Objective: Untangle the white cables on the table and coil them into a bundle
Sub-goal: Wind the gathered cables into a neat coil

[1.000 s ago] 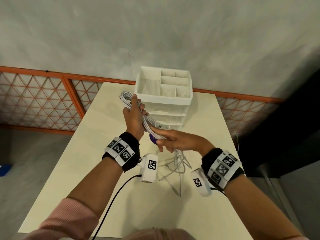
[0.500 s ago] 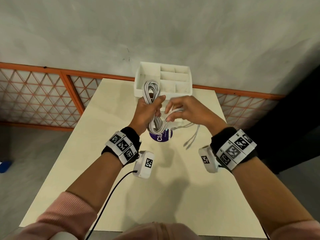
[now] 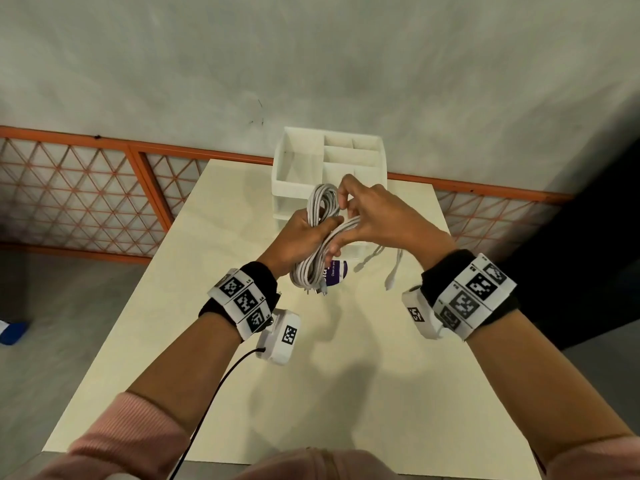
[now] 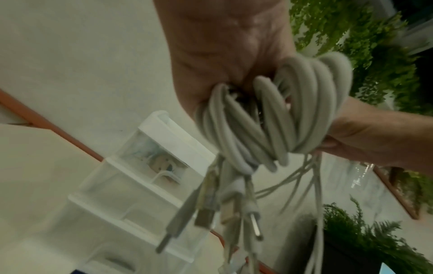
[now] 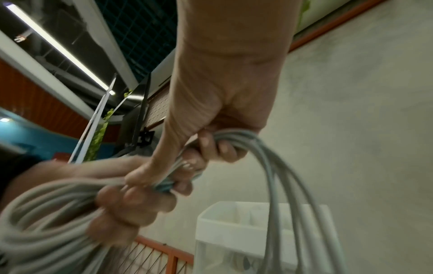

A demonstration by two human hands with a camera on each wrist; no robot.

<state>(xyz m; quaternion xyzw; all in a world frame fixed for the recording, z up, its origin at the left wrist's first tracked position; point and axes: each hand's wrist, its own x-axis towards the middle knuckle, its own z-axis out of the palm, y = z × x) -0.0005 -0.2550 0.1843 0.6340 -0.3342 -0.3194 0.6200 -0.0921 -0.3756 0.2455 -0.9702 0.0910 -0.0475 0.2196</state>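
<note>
A coil of white cables (image 3: 320, 216) (image 4: 276, 120) (image 5: 46, 213) is held in the air above the table (image 3: 173, 323). My left hand (image 3: 301, 237) grips the coil round its middle. My right hand (image 3: 374, 216) pinches the loose strands beside the coil, and these strands (image 5: 276, 166) arc down from its fingers. Loose cable ends with plugs (image 3: 391, 282) hang under the right hand. More plugs (image 4: 206, 216) dangle below the coil in the left wrist view.
A white compartment organizer with drawers (image 3: 329, 157) (image 4: 131, 185) (image 5: 257, 231) stands at the table's far edge, right behind the hands. A purple-and-white label (image 3: 336, 271) lies on the table under the coil. An orange lattice fence (image 3: 86, 188) runs along the wall.
The right hand has moved closer to the left and carried the loose strands against the coil. The hanging ends have become shorter. Both hands sit slightly nearer the organizer.
</note>
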